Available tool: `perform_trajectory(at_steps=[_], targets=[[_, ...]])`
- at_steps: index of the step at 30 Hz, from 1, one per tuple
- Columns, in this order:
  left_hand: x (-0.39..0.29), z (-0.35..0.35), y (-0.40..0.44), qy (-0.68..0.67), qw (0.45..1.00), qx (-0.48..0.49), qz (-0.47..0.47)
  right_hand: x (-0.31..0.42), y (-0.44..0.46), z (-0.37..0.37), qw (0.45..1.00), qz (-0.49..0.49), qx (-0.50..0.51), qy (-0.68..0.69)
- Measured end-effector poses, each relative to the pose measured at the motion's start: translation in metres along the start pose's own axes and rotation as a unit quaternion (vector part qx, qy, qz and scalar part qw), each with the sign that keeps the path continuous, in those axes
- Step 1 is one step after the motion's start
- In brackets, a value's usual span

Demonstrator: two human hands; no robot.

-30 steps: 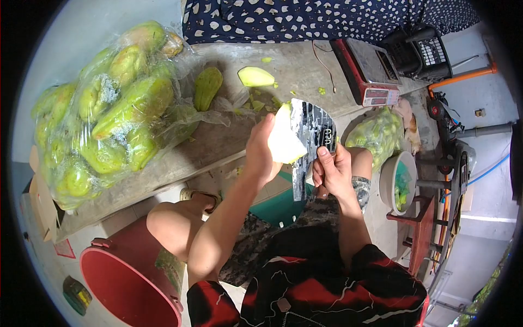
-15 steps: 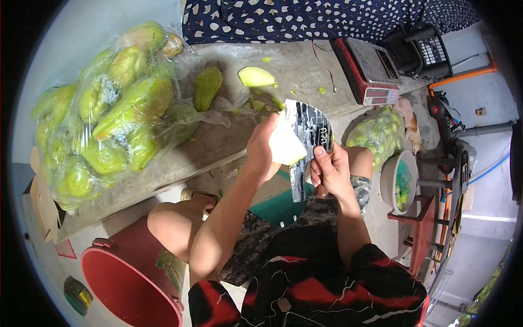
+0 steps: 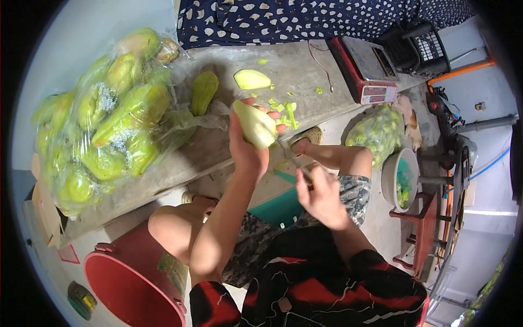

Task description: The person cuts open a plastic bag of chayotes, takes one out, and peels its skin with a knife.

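Note:
A pale, peeled green fruit (image 3: 255, 126) lies in my left hand (image 3: 249, 155), whose fingers curl round it above the edge of the concrete ledge. My right hand (image 3: 321, 196) is closed on the handle of a knife (image 3: 289, 152); the blade is seen nearly edge-on, its tip close to the fruit's lower right side. Beyond my left hand, a cut pale piece (image 3: 252, 79) rests on the ledge (image 3: 218, 60), with green peelings (image 3: 291, 113) to its right. An unpeeled fruit (image 3: 204, 93) lies to the left of that piece.
A clear bag of large green fruits (image 3: 117, 109) fills the left of the ledge. A red scale (image 3: 359, 73) stands at the upper right. Below it are another filled bag (image 3: 376, 133) and a white tub (image 3: 388, 182). A red bin (image 3: 131, 278) stands lower left.
The broad blade has turned from flat view to nearly edge-on and come away from the fruit's face. My left hand has tilted the fruit and moved slightly left. More peelings show on the ledge.

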State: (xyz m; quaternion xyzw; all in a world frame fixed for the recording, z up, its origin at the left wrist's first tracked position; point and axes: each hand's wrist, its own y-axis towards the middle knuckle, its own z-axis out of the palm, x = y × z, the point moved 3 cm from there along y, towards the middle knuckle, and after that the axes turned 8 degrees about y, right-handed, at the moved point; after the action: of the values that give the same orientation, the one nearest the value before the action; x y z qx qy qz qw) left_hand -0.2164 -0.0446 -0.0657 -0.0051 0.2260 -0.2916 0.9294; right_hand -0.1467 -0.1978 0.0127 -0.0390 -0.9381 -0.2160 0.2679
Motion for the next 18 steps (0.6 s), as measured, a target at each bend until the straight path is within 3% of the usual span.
perform_trajectory(at_steps=[4,12,18], targets=[[-0.001,-0.011,0.0,0.077,0.989,-0.017,0.128,0.012,-0.013,0.017,0.998,-0.01,0.064,-0.013],[-0.011,0.004,-0.008,0.214,0.924,-0.005,0.317,0.024,-0.006,0.022,0.997,-0.059,0.044,-0.008],[-0.014,0.002,-0.005,0.19,0.94,-0.028,0.281,0.026,-0.002,0.021,0.997,-0.065,0.052,0.01]])
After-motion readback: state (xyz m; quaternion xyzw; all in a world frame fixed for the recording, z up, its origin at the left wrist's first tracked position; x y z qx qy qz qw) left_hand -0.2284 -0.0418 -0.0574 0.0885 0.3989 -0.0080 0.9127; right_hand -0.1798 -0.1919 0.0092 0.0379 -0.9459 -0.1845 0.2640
